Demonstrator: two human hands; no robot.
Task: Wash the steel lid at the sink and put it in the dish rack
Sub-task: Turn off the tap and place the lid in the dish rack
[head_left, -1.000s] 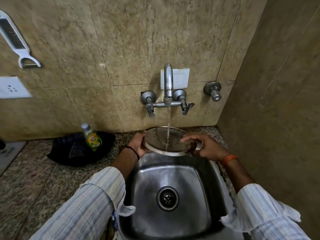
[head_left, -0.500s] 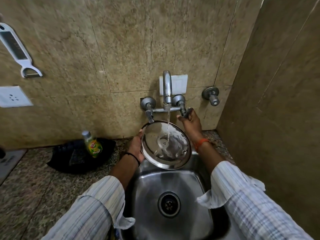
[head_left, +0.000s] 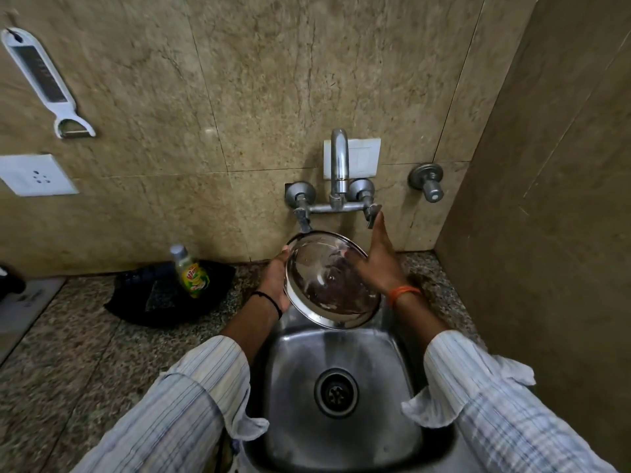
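Meanwhile left hand (head_left: 275, 281) grips steel lid (head_left: 331, 279), right hand (head_left: 374, 259) spread, tap (head_left: 338, 172) behind.

Walls: large beige stone tiles (head_left: 273, 80) with thin dark joints; a second tiled wall (head_left: 553, 216) meets the first at a corner on the right.
Counter: speckled granite (head_left: 68, 353), dim.
On wall: a white peeler (head_left: 44, 80) hangs at upper left; a white socket plate (head_left: 36, 175) sits below it; a white switch plate (head_left: 363, 162) is near the middle.
Light: soft, with faint glare on the tiles.
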